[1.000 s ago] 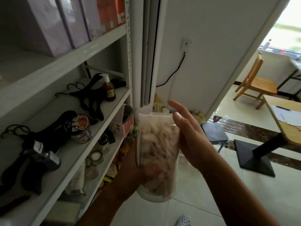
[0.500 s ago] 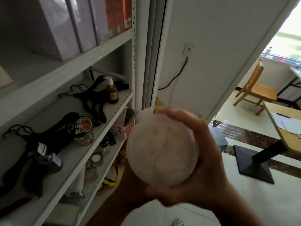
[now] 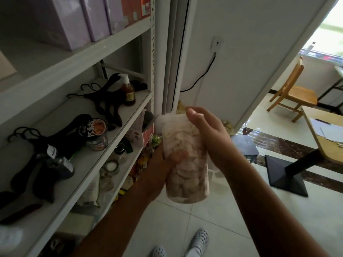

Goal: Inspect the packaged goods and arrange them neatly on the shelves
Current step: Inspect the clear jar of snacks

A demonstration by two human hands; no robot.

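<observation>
Beside shelves [image 3: 92, 58] at frame left, a full clear jar [image 3: 187, 173] stood upright at centre, the left hand [image 3: 157, 175] wrapped round it, the right hand [image 3: 207, 138] pressing straight fingers against it; so light a hold risked a drop.

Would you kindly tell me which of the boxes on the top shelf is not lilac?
The orange box at the right end of the row, beside the upright. The lilac boxes to its left all share one pale colour.

Left hand [image 3: 159, 171] grips jar [image 3: 187, 179] low, thumb across front. Right hand [image 3: 209, 138] flat against its upper side, fingers extended.
</observation>
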